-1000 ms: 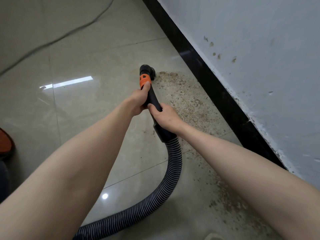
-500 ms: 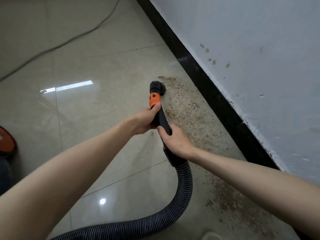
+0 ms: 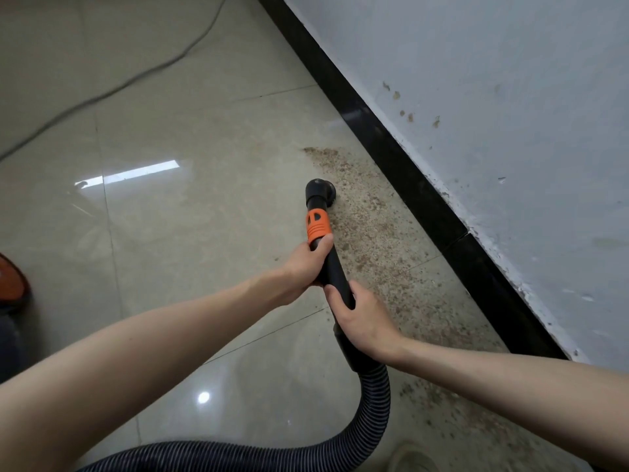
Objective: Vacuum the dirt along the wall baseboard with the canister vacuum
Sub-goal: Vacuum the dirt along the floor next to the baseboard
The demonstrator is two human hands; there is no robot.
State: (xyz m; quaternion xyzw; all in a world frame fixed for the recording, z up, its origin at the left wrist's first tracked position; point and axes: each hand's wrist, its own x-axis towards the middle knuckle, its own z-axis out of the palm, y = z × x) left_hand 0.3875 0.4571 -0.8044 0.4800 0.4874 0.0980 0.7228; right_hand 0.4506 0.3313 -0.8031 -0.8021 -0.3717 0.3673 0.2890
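A black vacuum wand [image 3: 335,270] with an orange collar [image 3: 317,226] points away from me, its round nozzle [image 3: 320,191] down on the tiled floor at the left edge of a brown dirt patch [image 3: 381,240]. My left hand [image 3: 303,267] grips the wand just below the collar. My right hand [image 3: 364,321] grips it lower, where the ribbed grey hose [image 3: 371,413] begins. The hose loops down and off to the left. The dirt runs along the black baseboard [image 3: 425,195] under the pale wall.
An orange and dark canister body [image 3: 12,284] shows at the left edge. A grey power cord [image 3: 112,90] crosses the glossy tiles at the upper left. More dirt [image 3: 442,407] lies near the lower right, beside a pale shoe tip [image 3: 408,454].
The nozzle has come back toward me along the dirt patch's left edge, away from its far end. Both hands keep the same grip on the wand.
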